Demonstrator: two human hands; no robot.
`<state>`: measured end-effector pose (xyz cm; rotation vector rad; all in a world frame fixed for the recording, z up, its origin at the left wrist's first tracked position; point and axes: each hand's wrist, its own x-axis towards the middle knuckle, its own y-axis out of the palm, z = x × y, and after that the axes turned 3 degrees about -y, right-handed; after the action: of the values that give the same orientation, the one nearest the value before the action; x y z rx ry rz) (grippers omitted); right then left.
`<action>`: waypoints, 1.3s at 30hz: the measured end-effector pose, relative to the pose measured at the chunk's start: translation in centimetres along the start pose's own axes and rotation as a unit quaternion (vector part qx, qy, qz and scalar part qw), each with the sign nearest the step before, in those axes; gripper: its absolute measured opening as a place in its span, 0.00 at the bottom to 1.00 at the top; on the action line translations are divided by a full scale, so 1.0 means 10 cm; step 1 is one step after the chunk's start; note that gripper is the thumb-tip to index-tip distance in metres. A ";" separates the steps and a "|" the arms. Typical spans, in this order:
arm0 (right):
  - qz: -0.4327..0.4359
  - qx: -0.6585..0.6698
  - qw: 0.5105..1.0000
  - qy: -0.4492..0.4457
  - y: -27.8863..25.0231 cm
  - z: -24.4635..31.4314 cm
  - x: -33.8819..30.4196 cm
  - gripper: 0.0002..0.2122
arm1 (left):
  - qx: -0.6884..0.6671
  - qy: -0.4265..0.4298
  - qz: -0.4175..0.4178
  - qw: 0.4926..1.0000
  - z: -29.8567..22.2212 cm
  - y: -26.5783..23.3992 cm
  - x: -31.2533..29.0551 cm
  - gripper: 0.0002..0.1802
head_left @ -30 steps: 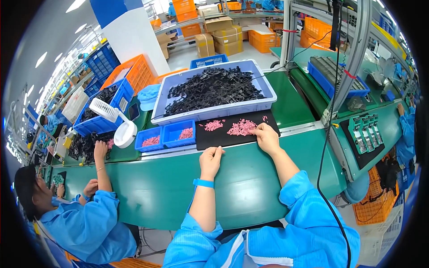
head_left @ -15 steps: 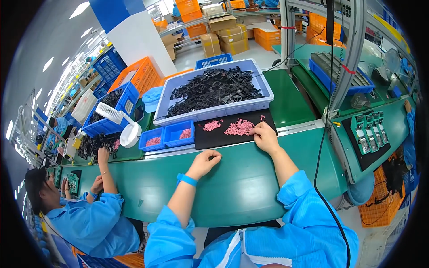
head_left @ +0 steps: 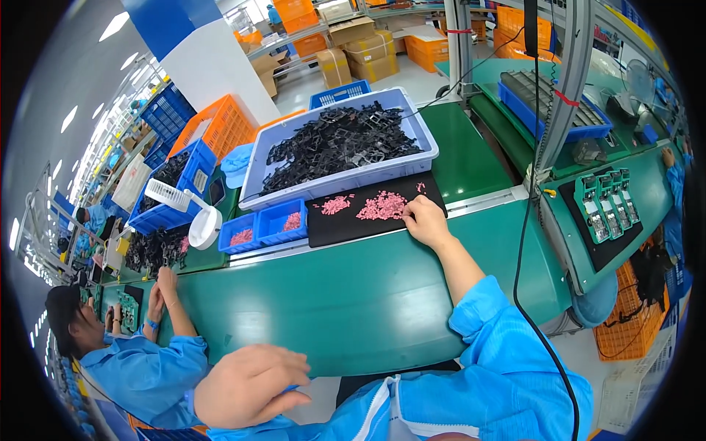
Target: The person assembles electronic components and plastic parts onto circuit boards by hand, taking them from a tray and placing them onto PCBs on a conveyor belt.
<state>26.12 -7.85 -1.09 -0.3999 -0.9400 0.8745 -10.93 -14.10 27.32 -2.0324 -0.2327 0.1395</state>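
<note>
A heap of small pink pieces (head_left: 382, 206) lies on a black mat (head_left: 331, 229) across the green bench, with a smaller pink heap to its left. At the right edge of the larger heap, my right hand (head_left: 426, 223) has its fingers pinched together; what lies between the fingertips is too small to make out. My left hand (head_left: 254, 385) is raised close in front, away from the bench, its fingers half stretched and the thumb apart. Nothing shows in it. Beside the mat, two small blue bins (head_left: 282, 237) hold more pink pieces.
Behind the mat stands a large pale tub (head_left: 346, 178) full of black plastic parts. A small white fan (head_left: 205, 227) is left of the bins. A black cable (head_left: 518, 294) hangs on the right. At far left a co-worker (head_left: 151, 367) sits at the same bench.
My left hand has drawn back from above the bench toward me and lower left, and its fingers have loosened. My right hand stays beside the pink heap. The co-worker's hands have come together.
</note>
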 end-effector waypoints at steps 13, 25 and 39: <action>-0.003 -0.018 1.000 -0.015 0.01 0.12 0.02 0.03 | 0.021 -0.133 -0.063 0.989 1.81 1.18 2.22 0.06; 0.026 -0.046 0.999 0.005 -0.08 0.03 0.03 0.02 | 0.040 -0.231 -0.205 0.950 1.93 1.85 2.74 0.06; 0.029 -0.058 0.997 0.039 -0.09 0.13 0.08 0.02 | 0.343 -0.182 -0.041 0.921 1.64 1.58 1.84 0.05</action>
<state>25.63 -7.86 0.62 -0.5583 -0.9134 0.8535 5.41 -2.73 5.80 -1.2823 -0.4330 0.4791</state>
